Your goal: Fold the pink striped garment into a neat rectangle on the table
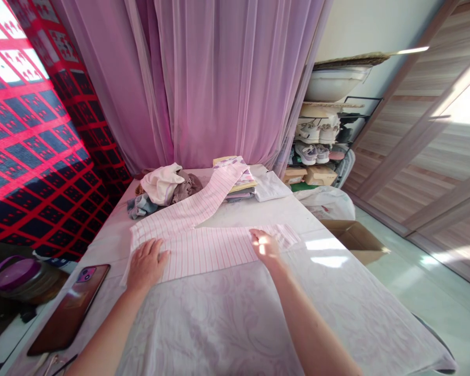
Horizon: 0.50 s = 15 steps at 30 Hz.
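A pair of pink-and-white striped trousers (pixel 211 250) lies spread on the covered table. One leg runs crosswise to the right, and the other stretches away at an angle toward a folded stack. My left hand (pixel 147 262) rests flat on the waist end, its fingers apart. Over the lower part of the near leg, my right hand (pixel 265 246) has its fingers curled together on the cloth, near the leg's far edge. The hem lies just beyond it, to the right. The far leg's end overlaps the stack of folded clothes (pixel 241 194).
Crumpled clothes (pixel 162 185) are heaped at the back left, and a folded white cloth (pixel 272 186) lies right of the stack. A phone (pixel 70 310) sits by the left edge. An open cardboard box (pixel 352 237) and a shoe rack (pixel 317 141) stand beyond the right side.
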Motion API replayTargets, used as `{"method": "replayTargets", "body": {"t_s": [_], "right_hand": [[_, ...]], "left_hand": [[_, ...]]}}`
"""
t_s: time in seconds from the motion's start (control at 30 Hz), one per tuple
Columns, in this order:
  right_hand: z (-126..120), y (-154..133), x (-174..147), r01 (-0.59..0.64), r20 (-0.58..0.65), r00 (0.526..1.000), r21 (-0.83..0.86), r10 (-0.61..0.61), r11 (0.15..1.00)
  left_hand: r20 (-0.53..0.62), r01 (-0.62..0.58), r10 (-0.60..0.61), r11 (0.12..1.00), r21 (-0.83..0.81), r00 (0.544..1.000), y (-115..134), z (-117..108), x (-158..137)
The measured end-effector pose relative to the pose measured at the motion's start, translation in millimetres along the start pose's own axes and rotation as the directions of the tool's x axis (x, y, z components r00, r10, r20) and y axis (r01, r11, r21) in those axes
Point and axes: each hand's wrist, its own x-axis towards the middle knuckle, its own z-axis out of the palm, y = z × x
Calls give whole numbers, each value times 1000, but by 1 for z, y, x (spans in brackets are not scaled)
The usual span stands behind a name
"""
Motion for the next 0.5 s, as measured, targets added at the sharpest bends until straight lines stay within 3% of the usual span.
{"method": "replayTargets", "body": {"t_s": [0.13, 0.23, 0.3, 0.4, 0.47, 0.5], "right_hand": [[-17, 7, 33, -173, 43, 983, -75, 176, 982], [-23, 9, 48, -251, 94, 960, -112, 262, 961], [-26, 8, 52, -267, 117, 952, -127, 282, 955], [-28, 7, 55, -283, 124, 945, -151, 302, 947], [-27, 7, 56, -293, 118, 942, -165, 314, 942], [-27, 7, 56, -295, 113, 942, -171, 316, 940]], "left_hand": [[82, 54, -47, 996, -74, 995, -10, -10, 13], [105, 184, -176, 980, -73, 979, -27, -26, 32], [109, 316, -314, 949, -5, 943, -40, -36, 47], [251, 491, -487, 870, 51, 837, -56, -42, 67], [331, 535, -519, 843, 49, 788, -64, -38, 78], [343, 521, -497, 853, 25, 797, -66, -35, 82]]}}
